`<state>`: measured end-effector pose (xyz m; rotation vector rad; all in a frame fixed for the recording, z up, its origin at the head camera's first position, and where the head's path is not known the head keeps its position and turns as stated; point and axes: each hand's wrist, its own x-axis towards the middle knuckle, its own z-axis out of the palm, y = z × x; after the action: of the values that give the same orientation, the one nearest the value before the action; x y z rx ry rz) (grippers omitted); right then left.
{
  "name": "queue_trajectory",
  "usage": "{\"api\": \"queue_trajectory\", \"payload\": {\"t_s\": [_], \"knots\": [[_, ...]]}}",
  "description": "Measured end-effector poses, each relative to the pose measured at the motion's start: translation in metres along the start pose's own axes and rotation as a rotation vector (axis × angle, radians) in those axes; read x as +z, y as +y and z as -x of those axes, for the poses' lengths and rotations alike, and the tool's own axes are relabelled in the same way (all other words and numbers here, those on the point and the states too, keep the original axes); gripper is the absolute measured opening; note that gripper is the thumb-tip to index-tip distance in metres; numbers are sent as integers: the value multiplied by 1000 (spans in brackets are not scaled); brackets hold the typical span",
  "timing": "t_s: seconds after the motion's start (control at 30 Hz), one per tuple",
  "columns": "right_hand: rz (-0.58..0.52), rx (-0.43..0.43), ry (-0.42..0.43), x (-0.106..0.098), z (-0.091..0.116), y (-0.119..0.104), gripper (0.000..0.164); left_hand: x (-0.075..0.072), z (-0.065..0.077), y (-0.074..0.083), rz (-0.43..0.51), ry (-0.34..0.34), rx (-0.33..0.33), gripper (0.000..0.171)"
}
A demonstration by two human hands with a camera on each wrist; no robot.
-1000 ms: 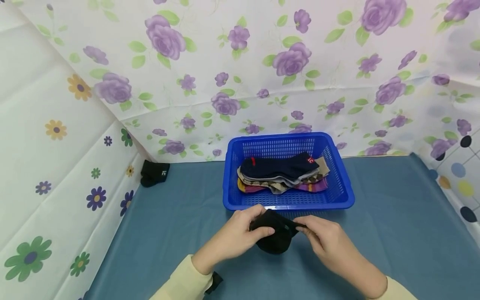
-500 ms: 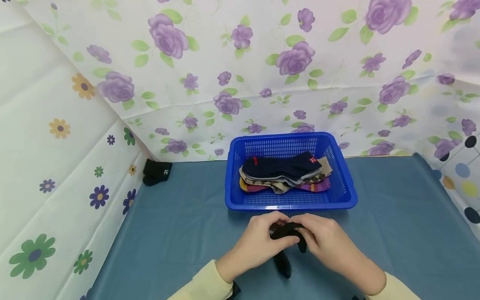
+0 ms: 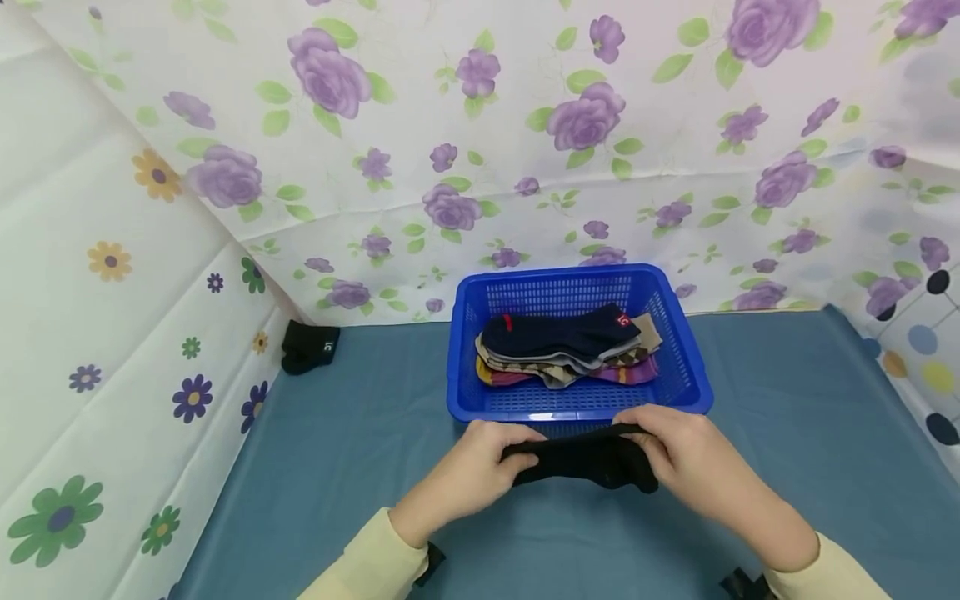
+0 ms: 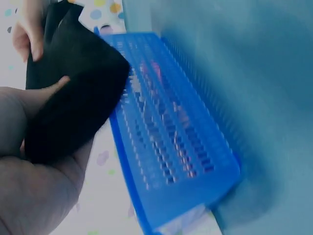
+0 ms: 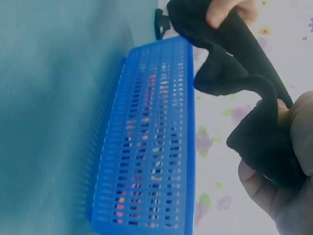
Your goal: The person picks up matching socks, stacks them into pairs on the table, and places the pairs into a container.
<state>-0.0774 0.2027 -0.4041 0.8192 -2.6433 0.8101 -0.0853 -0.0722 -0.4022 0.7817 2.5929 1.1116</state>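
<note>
A black sock (image 3: 581,460) is stretched sideways between my two hands, just in front of the blue basket (image 3: 585,414). My left hand (image 3: 480,467) pinches one end between thumb and fingers. At the other end, my right hand (image 3: 686,454) grips the sock's upper edge, and the cloth sags below it. Up close in the left wrist view the dark fabric (image 4: 78,93) covers part of the left palm. Two strips of the fabric (image 5: 220,73) show in the right wrist view, one taut and one drooping; whether they are one sock or two I cannot tell.
Inside the basket lies a stack of folded socks, a navy pair (image 3: 558,333) on top. Another folded black pair of socks (image 3: 309,346) rests at the table's back left corner. Floral cloth (image 3: 450,208) hangs behind the blue-grey table surface (image 3: 360,433).
My hands came together over the bunched sock half a second ago. Now they have moved apart, the right hand going right, and the sock has been drawn out lengthwise.
</note>
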Motion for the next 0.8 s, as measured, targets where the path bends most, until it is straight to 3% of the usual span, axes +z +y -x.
{"api": "queue_trajectory", "payload": {"t_s": [0.17, 0.4, 0.67, 0.8], "knots": [[-1, 65, -34, -2, 3, 4, 23, -18, 6, -3, 25, 111, -21, 18], [-73, 102, -125, 1, 7, 6, 24, -28, 16, -9, 133, 239, -131, 14], [-197, 144, -298, 6, 11, 12, 25, -20, 26, -23, 132, 228, -192, 14], [-262, 165, -381, 15, 18, 16, 26, -11, 31, -35, 138, 165, -269, 10]]}}
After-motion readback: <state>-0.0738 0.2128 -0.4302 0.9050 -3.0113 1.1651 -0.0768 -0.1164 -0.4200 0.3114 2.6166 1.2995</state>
